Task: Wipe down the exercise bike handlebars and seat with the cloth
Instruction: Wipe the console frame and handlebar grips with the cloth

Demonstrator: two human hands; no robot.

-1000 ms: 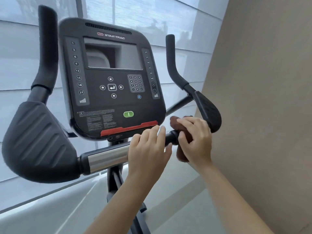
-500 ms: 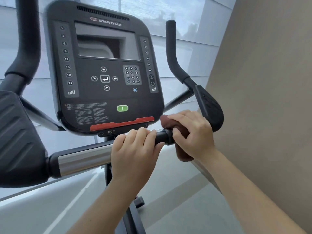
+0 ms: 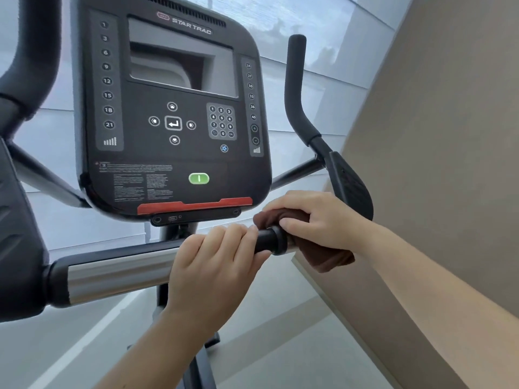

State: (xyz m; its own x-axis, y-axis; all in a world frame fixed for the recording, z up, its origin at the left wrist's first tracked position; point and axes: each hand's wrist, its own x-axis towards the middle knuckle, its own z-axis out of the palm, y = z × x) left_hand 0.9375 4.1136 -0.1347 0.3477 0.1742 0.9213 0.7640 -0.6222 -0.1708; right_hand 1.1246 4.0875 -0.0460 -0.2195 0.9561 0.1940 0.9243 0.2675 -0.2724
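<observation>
The exercise bike's horizontal handlebar [image 3: 118, 273] runs across the lower middle, chrome with black ends. My left hand [image 3: 213, 265] is wrapped around the bar near its centre. Just right of it, my right hand [image 3: 317, 217] presses a brown cloth [image 3: 331, 256] around the bar beside a black collar [image 3: 269, 240]. The cloth hangs below the bar. The right upright grip [image 3: 295, 88] and its elbow pad [image 3: 354, 186] rise behind my right hand. The left elbow pad [image 3: 16, 234] fills the left edge. The seat is out of view.
The black console [image 3: 174, 113] with screen, keypad and a green button sits directly above my hands. A beige wall [image 3: 449, 136] stands close on the right. Window blinds [image 3: 323, 37] are behind the bike. The bike's post [image 3: 196, 366] drops to a pale floor.
The view has shifted closer and to the right, so the left pad slid off frame. My left hand has curled tighter on the bar. My right hand still holds the cloth at the bar's right part.
</observation>
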